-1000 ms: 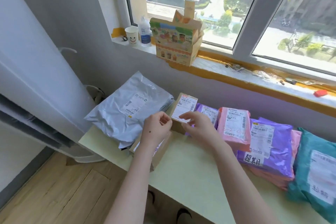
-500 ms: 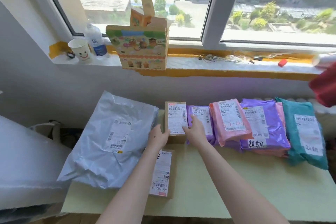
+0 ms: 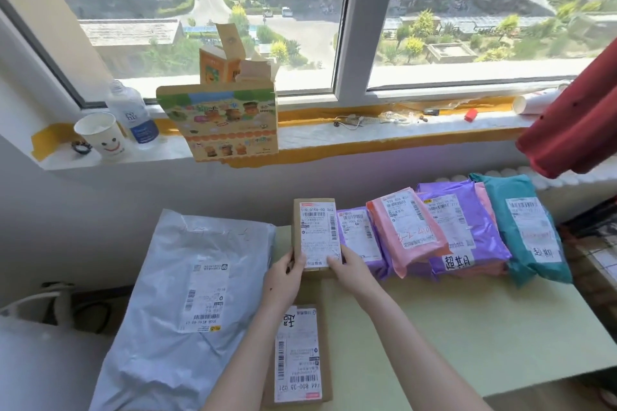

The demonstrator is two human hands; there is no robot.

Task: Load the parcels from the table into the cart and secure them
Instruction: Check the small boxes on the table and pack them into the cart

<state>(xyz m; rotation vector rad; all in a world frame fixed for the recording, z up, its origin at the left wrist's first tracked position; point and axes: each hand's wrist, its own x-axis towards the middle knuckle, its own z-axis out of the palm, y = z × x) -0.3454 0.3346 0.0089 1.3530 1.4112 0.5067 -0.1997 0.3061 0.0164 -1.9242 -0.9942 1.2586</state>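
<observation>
A small brown cardboard parcel (image 3: 315,230) with a white label stands upright at the back of the pale green table (image 3: 467,337). My left hand (image 3: 283,280) grips its lower left edge and my right hand (image 3: 349,269) grips its lower right corner. A flat brown box (image 3: 300,357) lies under my left forearm. To the left lies a big grey mailer bag (image 3: 180,310). To the right lean a purple bag (image 3: 359,240), a pink bag (image 3: 407,230), a larger purple bag (image 3: 464,227) and a teal bag (image 3: 527,227). No cart is in view.
The windowsill behind holds a paper cup (image 3: 101,137), a bottle (image 3: 133,113), a printed carton (image 3: 223,120) and small clutter. A red cloth (image 3: 577,123) hangs at the right. A white appliance (image 3: 33,364) stands left of the table.
The view has swung right and closer to the table. Both hands now hold the small brown parcel's lower edge, standing it upright.
</observation>
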